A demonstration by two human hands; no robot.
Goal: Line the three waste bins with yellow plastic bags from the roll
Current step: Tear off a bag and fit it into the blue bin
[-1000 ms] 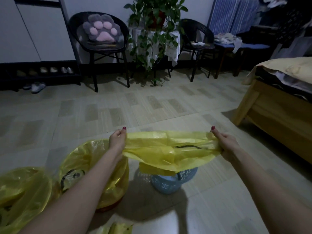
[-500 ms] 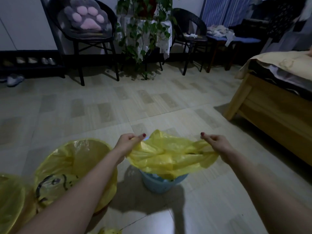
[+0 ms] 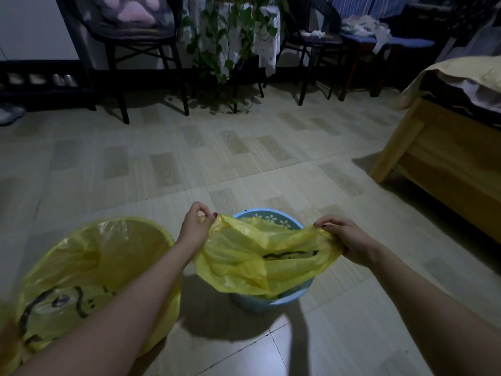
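Observation:
A small blue bin (image 3: pixel 271 215) with a flower-pattern rim stands on the floor in front of me. A yellow plastic bag (image 3: pixel 260 256) hangs over and into it, its mouth held apart. My left hand (image 3: pixel 196 226) pinches the bag's left edge at the bin's left rim. My right hand (image 3: pixel 344 237) grips the bag's right edge, just right of the bin. To the left stands a second bin (image 3: pixel 108 267) lined with a yellow bag printed with black marks. A bit of a third yellow bag (image 3: pixel 5 346) shows at the bottom left edge. The roll is out of view.
A wooden bed frame (image 3: pixel 444 161) stands to the right. Two dark chairs (image 3: pixel 141 50), a trailing plant (image 3: pixel 230 39) on a stand and a shoe rack (image 3: pixel 40 82) line the far wall. Tiled floor (image 3: pixel 217 153) lies between them and the bins.
Both hands have lowered the yellow bag from above the blue bin down into it and pulled its mouth open. The head has tilted downward.

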